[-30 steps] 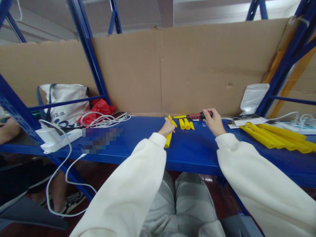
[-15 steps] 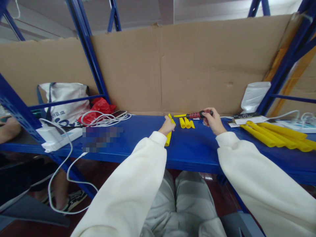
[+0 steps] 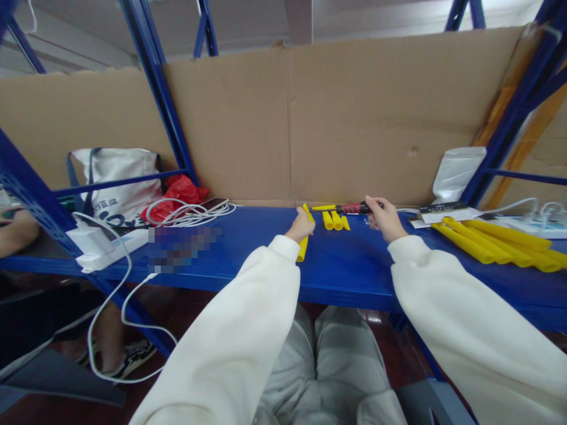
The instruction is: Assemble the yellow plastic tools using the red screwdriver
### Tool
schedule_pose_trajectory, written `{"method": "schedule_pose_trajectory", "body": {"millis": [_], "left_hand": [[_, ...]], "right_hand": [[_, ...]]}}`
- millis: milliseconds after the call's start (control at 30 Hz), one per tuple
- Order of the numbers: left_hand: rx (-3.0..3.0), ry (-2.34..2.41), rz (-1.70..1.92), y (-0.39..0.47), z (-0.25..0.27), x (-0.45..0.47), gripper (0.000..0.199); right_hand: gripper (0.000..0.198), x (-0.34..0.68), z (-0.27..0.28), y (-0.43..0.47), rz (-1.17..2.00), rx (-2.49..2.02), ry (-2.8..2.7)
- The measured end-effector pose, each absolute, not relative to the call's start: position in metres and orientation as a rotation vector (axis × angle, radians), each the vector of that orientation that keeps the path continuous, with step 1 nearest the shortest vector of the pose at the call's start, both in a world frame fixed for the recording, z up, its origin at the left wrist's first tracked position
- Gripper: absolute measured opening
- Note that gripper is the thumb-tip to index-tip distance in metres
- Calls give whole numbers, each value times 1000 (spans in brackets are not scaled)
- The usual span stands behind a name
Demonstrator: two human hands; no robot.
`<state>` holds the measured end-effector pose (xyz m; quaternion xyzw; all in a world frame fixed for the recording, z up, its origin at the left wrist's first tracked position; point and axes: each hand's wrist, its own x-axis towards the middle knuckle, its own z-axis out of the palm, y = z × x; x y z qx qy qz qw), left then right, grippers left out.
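My left hand (image 3: 301,225) is closed around a yellow tube (image 3: 303,249), whose lower end sticks out below the fingers. My right hand (image 3: 383,218) grips the back end of a screwdriver with a red and black handle (image 3: 352,208). Its thin shaft points left and its tip meets the upper part of the tube by my left hand; whether it goes in I cannot tell. Between my hands, short cut yellow pieces (image 3: 332,221) lie on the blue table (image 3: 261,254), with another yellow piece partly behind the screwdriver.
Several long yellow tubes (image 3: 500,243) lie at the right beside a white card. A cardboard sheet (image 3: 354,118) stands along the back. On the left are a coiled white cable (image 3: 195,215), a red plastic bag (image 3: 181,192), a cloth bag (image 3: 117,177) and a power strip (image 3: 113,251). Another person's arm (image 3: 18,233) shows far left.
My right hand has shifted slightly down and right, its fingers moved on the screwdriver handle, which has turned a little. My left hand and the tube are practically unmoved.
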<state>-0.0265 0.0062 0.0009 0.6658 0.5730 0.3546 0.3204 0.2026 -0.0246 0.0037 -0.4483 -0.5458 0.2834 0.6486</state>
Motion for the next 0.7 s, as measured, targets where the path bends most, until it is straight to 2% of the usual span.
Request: {"method": "schedule_pose_trajectory", "body": {"millis": [200,700], "left_hand": [[1784,1524,890,5,1,-27,47],[1832,1483,893,12,-3,-28,55]], "right_hand": [[53,205,2,-19,700,-1027,-1177],[53,207,4,-21,742,-993,-1165]]}}
